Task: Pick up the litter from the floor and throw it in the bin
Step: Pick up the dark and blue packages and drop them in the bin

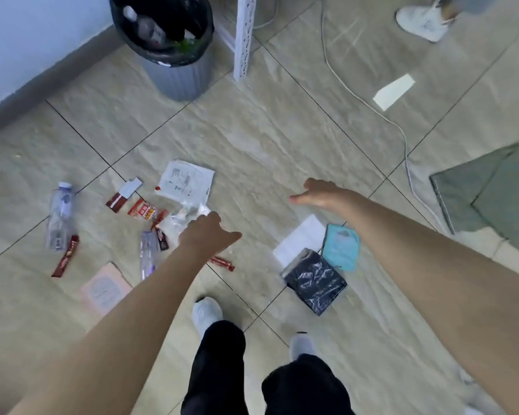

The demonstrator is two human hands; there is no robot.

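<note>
The head view looks down on a tiled floor [282, 139] where the person's left hand [206, 235] reaches over a crumpled clear plastic wrapper [186, 215], its fingers curled down at the wrapper's near edge; whether they have closed on it cannot be told. The right hand [318, 193] hovers open and empty, fingers spread, well apart from any litter. The wrapper lies just beyond the left hand, which is much the nearer one, among small red sachets [143, 209] and two clear plastic bottles [59, 217] to its left. The grey ribbed bin with a black liner [177, 73] stands far and slightly left, so the carry should run straight ahead from the wrapper.
</note>
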